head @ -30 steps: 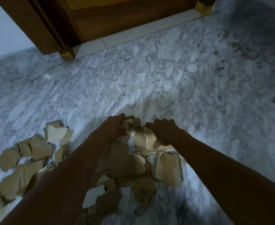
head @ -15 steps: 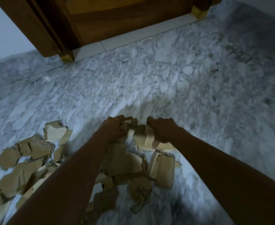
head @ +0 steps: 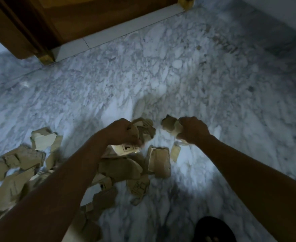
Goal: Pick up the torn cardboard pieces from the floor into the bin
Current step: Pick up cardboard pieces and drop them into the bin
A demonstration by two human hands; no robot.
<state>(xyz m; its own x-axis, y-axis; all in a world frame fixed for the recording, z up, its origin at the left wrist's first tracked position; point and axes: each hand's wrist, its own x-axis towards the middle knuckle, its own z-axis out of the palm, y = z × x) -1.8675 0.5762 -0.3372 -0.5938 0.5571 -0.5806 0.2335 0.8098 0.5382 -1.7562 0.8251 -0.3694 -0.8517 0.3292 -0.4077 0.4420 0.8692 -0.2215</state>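
We are holding torn cardboard in both fists, just above the middle of the frame. Our left hand [head: 124, 133] is closing tightly round a bunch of tan, ragged-edged cardboard scraps [head: 144, 128], with a paler piece bearing a printed square [head: 128, 148] poking out beneath the knuckles. Our right hand [head: 192, 131] is clenching a smaller folded brown cardboard chunk [head: 170, 125], which is sticking out towards the left hand. The two hands are hovering apart, with bare floor showing between them.

Most of the work is still lying on the white-and-grey marbled floor [head: 178, 75]: a loose heap of brown cardboard pieces [head: 122, 169] is sitting under and below our left forearm, and another scatter of tan pieces [head: 21, 159] is spreading towards the lower left edge. No bin is showing anywhere in the frame, so we cannot tell where it is standing.

We are judging the left fistful to be overfull; the piece hanging below the knuckles is looking loosely caught and could be slipping out as we carry it, dropping back onto the heap. A dark rounded shape [head: 213, 229], perhaps a foot, is sitting at the bottom right, and the wooden door [head: 91, 16] is filling the upper left.
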